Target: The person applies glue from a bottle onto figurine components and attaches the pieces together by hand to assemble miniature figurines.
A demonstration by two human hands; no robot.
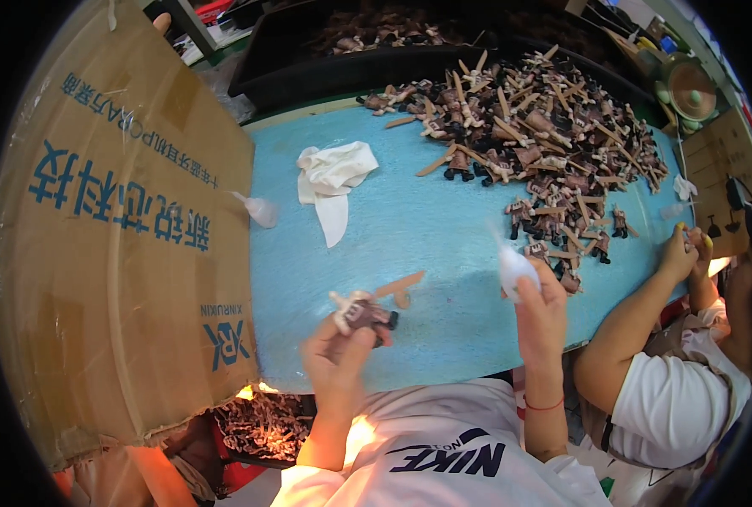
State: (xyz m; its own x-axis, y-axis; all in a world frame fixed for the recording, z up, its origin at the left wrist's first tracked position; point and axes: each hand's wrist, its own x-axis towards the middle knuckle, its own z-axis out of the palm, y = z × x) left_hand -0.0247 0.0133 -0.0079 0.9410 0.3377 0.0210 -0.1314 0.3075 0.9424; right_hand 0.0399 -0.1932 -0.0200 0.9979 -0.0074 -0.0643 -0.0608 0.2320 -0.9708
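My left hand (333, 359) is closed around a small toy figure (362, 316) in brown, cream and black, held over the near part of the blue table. From the figure's far side a flat tan piece (401, 284) sticks out to the right. My right hand (542, 318), apart from the left, grips a white squeeze bottle (513, 264) whose thin nozzle points up and away from me. Just beyond the bottle lies the edge of a large heap of similar figures (553, 139), many with flat tan pieces.
A tall cardboard box (122, 279) walls off the left side. Near it are a second squeeze bottle (261, 211) and a crumpled white cloth (333, 173). Black trays (308, 72) line the back. At the right, a co-worker's arm (629, 338) reaches over the table. More pieces fill a bin (266, 429) below.
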